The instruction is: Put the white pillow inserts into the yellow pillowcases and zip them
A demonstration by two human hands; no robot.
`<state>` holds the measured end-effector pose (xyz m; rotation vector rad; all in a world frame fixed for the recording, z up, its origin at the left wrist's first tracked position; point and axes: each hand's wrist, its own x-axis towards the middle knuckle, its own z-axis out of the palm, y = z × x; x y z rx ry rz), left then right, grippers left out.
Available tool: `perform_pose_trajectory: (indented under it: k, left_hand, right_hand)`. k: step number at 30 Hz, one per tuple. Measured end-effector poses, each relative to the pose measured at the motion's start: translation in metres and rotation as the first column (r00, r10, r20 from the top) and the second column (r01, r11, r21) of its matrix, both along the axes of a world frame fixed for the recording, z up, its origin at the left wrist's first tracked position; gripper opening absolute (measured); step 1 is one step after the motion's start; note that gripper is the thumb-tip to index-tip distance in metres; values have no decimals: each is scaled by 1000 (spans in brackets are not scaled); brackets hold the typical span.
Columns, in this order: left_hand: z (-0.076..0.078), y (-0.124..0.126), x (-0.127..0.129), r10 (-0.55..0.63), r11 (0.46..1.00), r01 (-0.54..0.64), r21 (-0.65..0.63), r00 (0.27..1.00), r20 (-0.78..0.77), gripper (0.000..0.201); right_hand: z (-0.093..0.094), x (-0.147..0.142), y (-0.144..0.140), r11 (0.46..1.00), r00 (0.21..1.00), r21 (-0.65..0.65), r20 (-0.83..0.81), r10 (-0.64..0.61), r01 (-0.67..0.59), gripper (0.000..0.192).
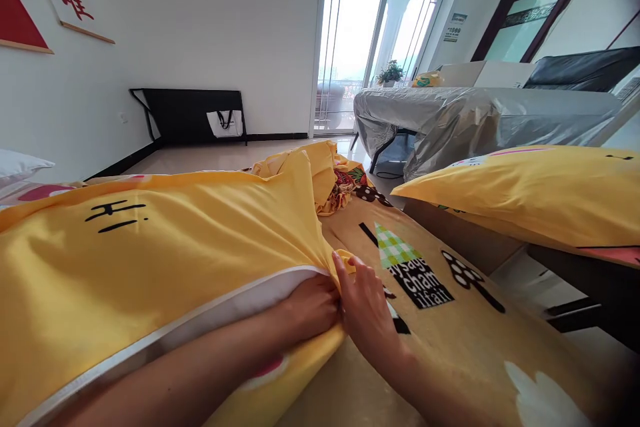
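A yellow pillowcase (pixel 215 220) with a printed black face lies across the bed in front of me, its white-edged opening towards me. White filling shows inside that opening. My left hand (pixel 315 303) reaches into the opening at its right corner, fingers curled closed; what they hold there is hidden. Just outside the same corner, my right hand (pixel 367 300) pinches the yellow fabric between thumb and fingers. The two hands are close together, with cloth between them.
A tan printed blanket (pixel 480 340) covers the bed under the pillowcase. Bunched yellow fabric (pixel 290 163) lies beyond. At the right rests another yellow pillow (pixel 540 193), above a brown box-like edge. Plastic-covered furniture (pixel 450 113) stands behind, near a glass sliding door (pixel 360 33).
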<state>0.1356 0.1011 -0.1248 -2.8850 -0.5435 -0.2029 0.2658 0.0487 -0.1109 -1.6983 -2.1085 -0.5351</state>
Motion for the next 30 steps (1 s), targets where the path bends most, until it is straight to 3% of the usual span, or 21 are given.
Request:
perform_pose_trajectory:
  k: [3, 7, 10, 15, 19, 22, 27, 30]
  left_hand:
    - [-4, 2, -1, 43, 999, -43, -9, 999, -23, 28]
    - [-1, 5, -6, 113, 993, -113, -9, 994, -7, 31]
    - [3, 5, -8, 111, 994, -111, 2, 994, -21, 34]
    - [10, 2, -12, 95, 995, -95, 32, 995, -22, 33]
    - [17, 1, -18, 105, 994, -101, 41, 988, -112, 34]
    - [23, 1, -18, 156, 987, -160, -11, 975, -160, 31]
    - [29, 8, -6, 279, 952, -288, -101, 955, -97, 25]
    - [24, 21, 10, 281, 953, -288, -95, 957, -77, 19]
  right_hand:
    - [0, 3, 7, 987, 998, -153, -46, -53, 46, 74]
    - [5, 7, 18, 880, 987, -463, -61, -150, 105, 35]
    - [7, 8, 26, 835, 984, -538, -56, -170, 114, 23]
    - [9, 12, 37, 823, 979, -550, -41, -199, 144, 19]
    - [13, 23, 41, 869, 973, -474, -93, -210, 143, 14]
    - [12, 30, 45, 904, 957, -420, -222, -186, 78, 7]
    - [3, 27, 53, 916, 880, -398, -452, -148, -51, 18]
    - [-3, 23, 57, 915, 856, -400, -492, -160, -59, 30]
